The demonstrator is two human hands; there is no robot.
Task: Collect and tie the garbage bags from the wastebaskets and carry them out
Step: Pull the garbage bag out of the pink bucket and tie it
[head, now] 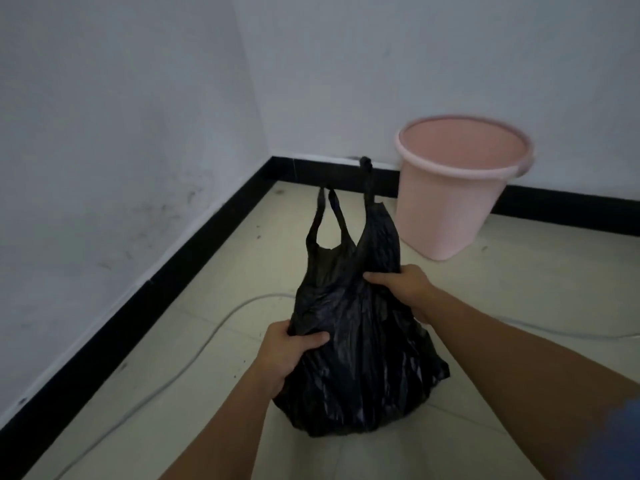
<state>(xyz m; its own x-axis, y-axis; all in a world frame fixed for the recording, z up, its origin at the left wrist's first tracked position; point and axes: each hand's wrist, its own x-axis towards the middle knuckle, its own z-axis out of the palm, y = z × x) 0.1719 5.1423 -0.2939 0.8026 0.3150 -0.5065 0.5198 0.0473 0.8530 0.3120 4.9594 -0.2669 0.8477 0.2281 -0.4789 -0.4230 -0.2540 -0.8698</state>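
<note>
Both of your hands are on the black garbage bag (356, 344), which is out of the pink wastebasket (457, 202) and low over the tiled floor (519, 289) in front of it. Your left hand (291, 351) clenches a fold of plastic on the bag's near left side, thumb laid across the top. Your right hand (401, 285) grasps the bag's upper right edge, thumb on the front.

The two handle loops (329, 220) stand up from the bag, untied and apart. A black baseboard (138, 282) runs along the left wall (104, 133) and the back wall, and the two runs meet in the corner just beyond the bag. Between the bag and the left baseboard you have a broad strip of open floor, crossed by a white cable (194, 344). On the right the wastebasket stands upright against the back baseboard, only a narrow gap from the bag's upper right edge. Floor lies open to the right of your right forearm.

Your right fingers are hidden behind the plastic. The bag's contents cannot be seen, nor whether its bottom rests on the tiles. The farther loop ends in a dark lump that is hard to make out. The cable vanishes behind the bag. A blue sleeve (616, 441) blurs at the lower right edge.
</note>
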